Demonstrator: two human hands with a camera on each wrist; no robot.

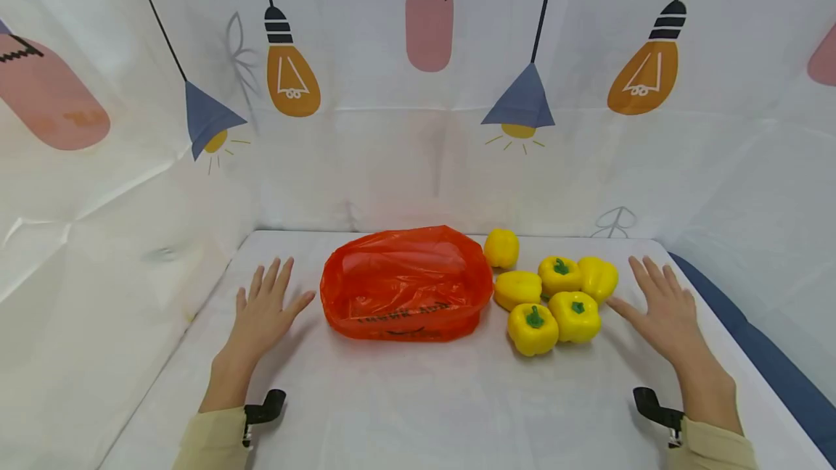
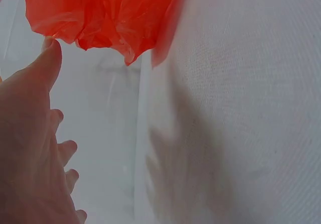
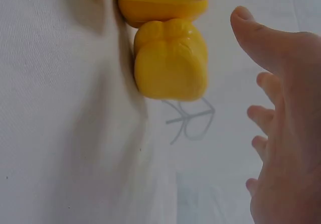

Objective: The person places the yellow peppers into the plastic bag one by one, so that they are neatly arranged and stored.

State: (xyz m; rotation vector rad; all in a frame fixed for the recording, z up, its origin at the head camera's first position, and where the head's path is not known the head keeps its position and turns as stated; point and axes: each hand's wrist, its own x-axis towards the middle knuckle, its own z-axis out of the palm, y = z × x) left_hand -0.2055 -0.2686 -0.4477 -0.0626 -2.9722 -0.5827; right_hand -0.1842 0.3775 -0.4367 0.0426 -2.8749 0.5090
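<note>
Bag (image 1: 405,285) beside peppers (image 1: 532,328)

Head view: on the table (image 1: 392,405), I see the left hand (image 1: 263,314) by the bag, the right hand (image 1: 668,321) by the peppers; fingers straight, thumbs wide. Left wrist: bag near thumb. Right wrist: peppers near thumb.

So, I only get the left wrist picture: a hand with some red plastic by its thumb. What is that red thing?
Observer: The head view shows a red bag with its mouth open.
Visitor: Oh! Is anything next to it?
Observer: Yes, six yellow peppers, to its right.
Visitor: And the other hand, has it grabbed one?
Observer: No, the right hand is beside the peppers, holding nothing.
</note>
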